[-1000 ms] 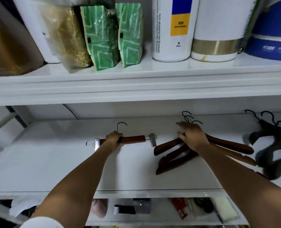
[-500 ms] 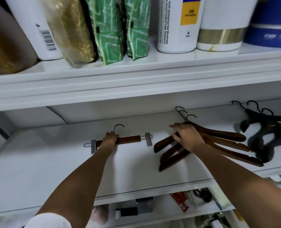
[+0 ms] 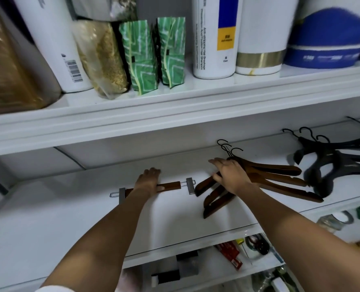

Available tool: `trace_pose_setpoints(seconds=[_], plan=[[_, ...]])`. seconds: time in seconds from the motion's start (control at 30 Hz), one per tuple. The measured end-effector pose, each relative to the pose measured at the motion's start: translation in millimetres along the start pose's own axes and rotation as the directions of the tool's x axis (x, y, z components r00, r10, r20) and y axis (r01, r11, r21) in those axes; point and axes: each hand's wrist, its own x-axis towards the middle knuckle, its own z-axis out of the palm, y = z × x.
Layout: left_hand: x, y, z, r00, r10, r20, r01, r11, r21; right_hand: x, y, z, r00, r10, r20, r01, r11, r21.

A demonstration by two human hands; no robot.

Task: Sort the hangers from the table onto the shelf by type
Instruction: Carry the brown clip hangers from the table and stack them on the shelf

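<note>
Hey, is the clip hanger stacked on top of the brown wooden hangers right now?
No, the clip hanger lies flat on the shelf to the left of the wooden hangers, under the left hand.

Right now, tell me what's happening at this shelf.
A person is sorting hangers on the white middle shelf. The left hand holds the wooden clip hanger by its bar, with the hanger lying flat on the shelf. The right hand rests open on a fanned pile of three brown wooden coat hangers. Farther right, black hangers lie in their own pile.
</note>
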Motion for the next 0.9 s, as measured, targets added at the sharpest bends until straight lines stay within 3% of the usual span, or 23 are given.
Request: trace_pose_setpoints(seconds=[0.2, 0.43, 0.67, 0.9], plan=[[0.2, 62.9, -50.6, 0.965, 0.231, -0.126, -0.236, 0.971, -0.028, -13.9, -3.0, -15.8, 0.999, 0.036, -0.039, -0.036, 0.999, 0.005], [2.4, 144.2, -90.1, 0.932, 0.350, -0.091, -0.356, 0.933, -0.059, -47.6, 29.8, -52.4, 0.989, 0.098, -0.111, -0.106, 0.992, -0.063], [1.6, 249.8, -100.8, 0.872, 0.486, -0.058, -0.489, 0.871, -0.047, -118.2, 103.5, -93.8, 0.946, 0.249, -0.205, -0.273, 0.957, -0.100], [-28.1, 401.6, -93.9, 0.727, 0.684, -0.057, -0.686, 0.728, 0.000, -225.8, 196.4, -123.3, 0.847, 0.462, -0.262, -0.498, 0.863, -0.086]])
